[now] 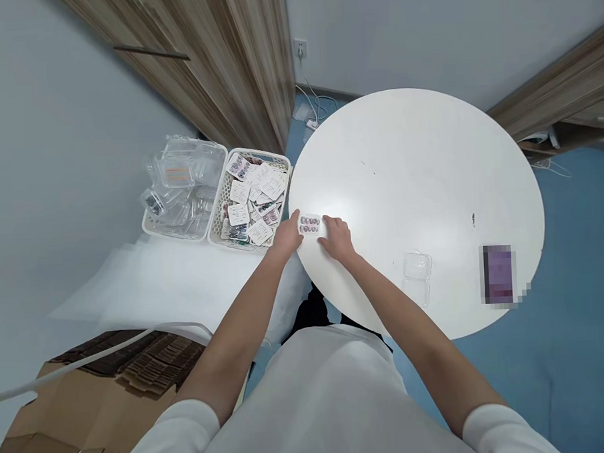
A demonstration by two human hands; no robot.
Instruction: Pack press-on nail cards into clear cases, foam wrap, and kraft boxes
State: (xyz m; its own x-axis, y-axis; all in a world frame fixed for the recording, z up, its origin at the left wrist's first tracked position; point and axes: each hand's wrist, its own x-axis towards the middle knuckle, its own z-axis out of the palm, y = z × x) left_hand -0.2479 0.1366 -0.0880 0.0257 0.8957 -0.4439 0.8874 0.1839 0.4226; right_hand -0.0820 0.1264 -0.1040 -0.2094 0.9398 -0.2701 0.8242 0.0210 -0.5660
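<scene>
Fingers (296, 221) of the left hand (286, 237) were closed narrowly on the left end of a small card (310, 224), which was held at the left edge of the round white table (419, 154). Well off the table to the left, a cardboard box (89, 396) was seen, then a white basket of clear cases (183, 191), and touching it a second basket of cards (253, 198), just beside the table's edge. The card's long axis was laid across the view, from one hand to the other, with two rows of small dark pieces turned up. Whether it was resting on the surface could not be told. Its right end was gripped by the curled fingers of the right hand (337, 238). Nearer the front edge an opened clear case (417, 275) was set, and by the right edge a blurred purple object (498, 275).
</scene>
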